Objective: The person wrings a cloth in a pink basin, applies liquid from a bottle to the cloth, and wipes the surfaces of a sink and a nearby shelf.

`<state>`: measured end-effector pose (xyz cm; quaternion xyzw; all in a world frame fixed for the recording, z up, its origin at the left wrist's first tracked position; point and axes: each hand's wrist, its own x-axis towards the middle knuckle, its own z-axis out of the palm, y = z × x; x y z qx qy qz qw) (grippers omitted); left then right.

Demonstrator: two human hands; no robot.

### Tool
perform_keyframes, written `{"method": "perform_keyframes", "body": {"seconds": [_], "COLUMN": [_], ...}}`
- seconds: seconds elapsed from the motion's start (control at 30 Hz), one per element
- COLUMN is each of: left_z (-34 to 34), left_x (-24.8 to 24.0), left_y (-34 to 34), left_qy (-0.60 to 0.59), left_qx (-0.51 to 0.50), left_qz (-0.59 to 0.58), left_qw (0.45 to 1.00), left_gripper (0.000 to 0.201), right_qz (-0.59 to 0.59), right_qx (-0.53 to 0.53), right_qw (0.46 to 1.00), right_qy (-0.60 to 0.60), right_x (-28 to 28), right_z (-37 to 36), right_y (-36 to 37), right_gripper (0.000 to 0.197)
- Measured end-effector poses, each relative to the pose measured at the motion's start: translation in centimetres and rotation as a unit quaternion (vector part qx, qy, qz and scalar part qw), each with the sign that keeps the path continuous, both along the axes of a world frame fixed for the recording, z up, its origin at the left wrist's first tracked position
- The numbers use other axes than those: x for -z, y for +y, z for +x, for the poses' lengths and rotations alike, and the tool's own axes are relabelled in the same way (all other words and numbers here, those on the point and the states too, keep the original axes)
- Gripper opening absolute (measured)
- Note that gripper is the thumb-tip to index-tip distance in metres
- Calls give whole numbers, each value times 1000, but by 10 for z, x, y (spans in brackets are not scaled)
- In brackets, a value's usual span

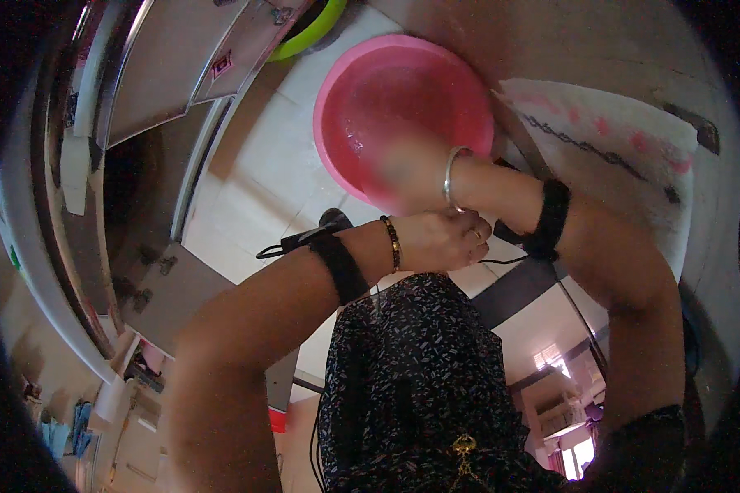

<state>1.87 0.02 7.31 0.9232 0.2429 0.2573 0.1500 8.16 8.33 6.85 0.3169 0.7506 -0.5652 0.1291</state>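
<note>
My left hand (450, 240), with a dark beaded bracelet (392, 244) at its wrist, has its fingers curled closed beside my right wrist. Whatever those fingers pinch, if anything, is hidden. A silver bangle (449, 177) circles the right wrist just above them. Over the near part of a round pink basin (324, 123) is my right hand (407, 171), too blurred to make out its fingers. Black bands are strapped round both forearms, the left band (340, 269) and the right band (553, 212). A thin black cable (506, 261) runs close to the left fingers.
The basin stands on pale floor tiles (259, 185). Beyond it on the left is the rim of a green tub (319, 31). Grey cabinet doors (168, 62) line the left side. A white sheet with pink marks (625, 135) lies at the right.
</note>
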Motion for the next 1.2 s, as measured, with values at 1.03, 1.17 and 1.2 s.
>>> {"method": "perform_keyframes", "body": {"seconds": [1.03, 1.17, 1.2], "left_z": [-147, -148, -146], "left_x": [-198, -230, -236], "left_y": [14, 40, 48], "left_qy": [-251, -292, -311], "left_qx": [-491, -464, -452], "left_qz": [-487, -449, -440], "left_qw": [677, 705, 711], "left_gripper": [41, 32, 31], "right_qz": [-254, -316, -342], "right_qx": [755, 735, 733], "right_qw": [554, 554, 540], "right_qy": [242, 232, 234], "right_x": [-92, -79, -68], "right_z": [39, 50, 53], "right_y": [-57, -75, -82], "right_gripper": [28, 30, 33]}}
